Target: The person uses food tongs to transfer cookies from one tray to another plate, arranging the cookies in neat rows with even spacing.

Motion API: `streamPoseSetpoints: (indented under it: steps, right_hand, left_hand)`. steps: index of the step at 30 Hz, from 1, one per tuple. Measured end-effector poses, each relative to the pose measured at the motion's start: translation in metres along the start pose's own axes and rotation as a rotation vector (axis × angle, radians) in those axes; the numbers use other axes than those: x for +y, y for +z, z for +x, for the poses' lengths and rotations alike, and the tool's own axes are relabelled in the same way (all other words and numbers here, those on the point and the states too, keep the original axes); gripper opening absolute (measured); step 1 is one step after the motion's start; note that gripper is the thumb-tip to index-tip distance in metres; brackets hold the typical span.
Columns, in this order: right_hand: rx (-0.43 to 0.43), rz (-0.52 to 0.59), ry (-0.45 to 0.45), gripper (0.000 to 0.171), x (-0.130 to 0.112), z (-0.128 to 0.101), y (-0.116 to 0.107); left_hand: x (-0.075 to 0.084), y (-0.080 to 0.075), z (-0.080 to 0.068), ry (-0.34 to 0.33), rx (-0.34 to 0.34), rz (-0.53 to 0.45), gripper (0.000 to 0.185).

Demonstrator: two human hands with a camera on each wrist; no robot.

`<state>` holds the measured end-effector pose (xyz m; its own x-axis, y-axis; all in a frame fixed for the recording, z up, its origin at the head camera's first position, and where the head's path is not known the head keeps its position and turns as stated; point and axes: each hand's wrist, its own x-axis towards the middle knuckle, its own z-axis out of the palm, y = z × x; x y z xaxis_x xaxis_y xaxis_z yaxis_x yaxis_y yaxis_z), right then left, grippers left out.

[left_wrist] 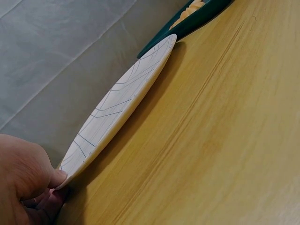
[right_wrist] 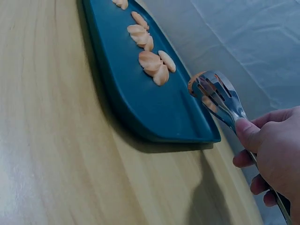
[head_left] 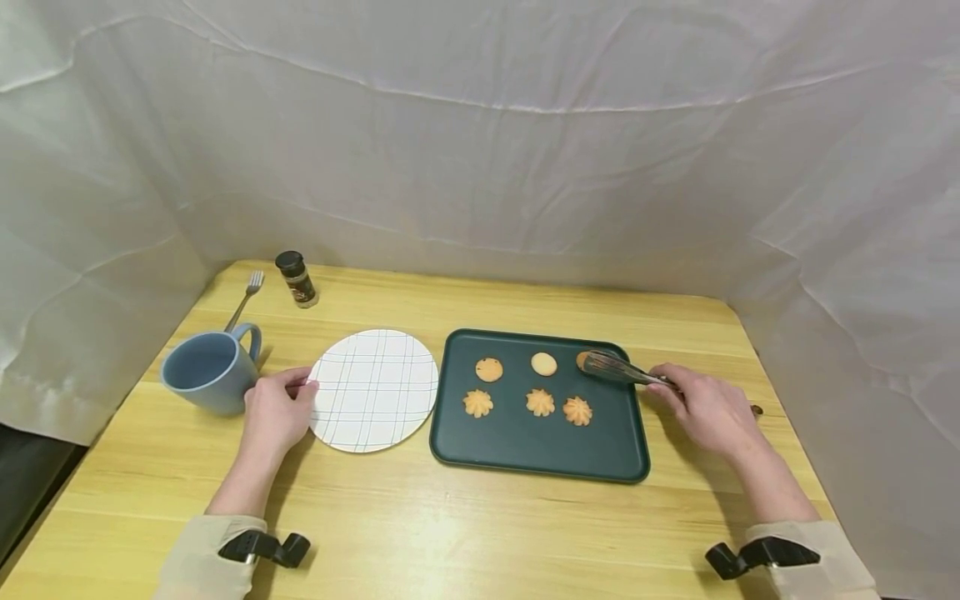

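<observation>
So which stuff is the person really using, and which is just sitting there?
In use:
- tongs in the right hand, closed on a cookie
- green tray with the other cookies
- white plate, its edge held by the left hand

Just lying about:
- blue mug
- fork
- spice jar

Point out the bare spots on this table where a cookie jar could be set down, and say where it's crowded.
Bare wood runs along the near edge, in front of the plate and tray, between the two forearms. Another free strip lies behind the plate and tray, right of the spice jar. Crowded: the left side, where mug, fork and left hand cluster, and beside the right hand with tongs.
</observation>
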<state>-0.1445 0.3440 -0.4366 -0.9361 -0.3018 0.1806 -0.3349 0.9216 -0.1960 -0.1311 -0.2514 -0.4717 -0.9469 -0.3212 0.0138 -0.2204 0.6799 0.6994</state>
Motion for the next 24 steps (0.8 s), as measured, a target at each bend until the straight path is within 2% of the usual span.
streamPoseSetpoints:
  steps: [12,24]
  right_hand:
    - [0.022,0.028,-0.038,0.018,-0.019,0.007,-0.014]
    - [0.064,0.018,-0.111,0.022,-0.042,0.025,-0.017]
  left_hand:
    - [0.000,-0.001,0.000,-0.004,-0.013,0.000,0.035]
    - [0.000,-0.001,0.000,0.002,-0.012,0.000,0.036]
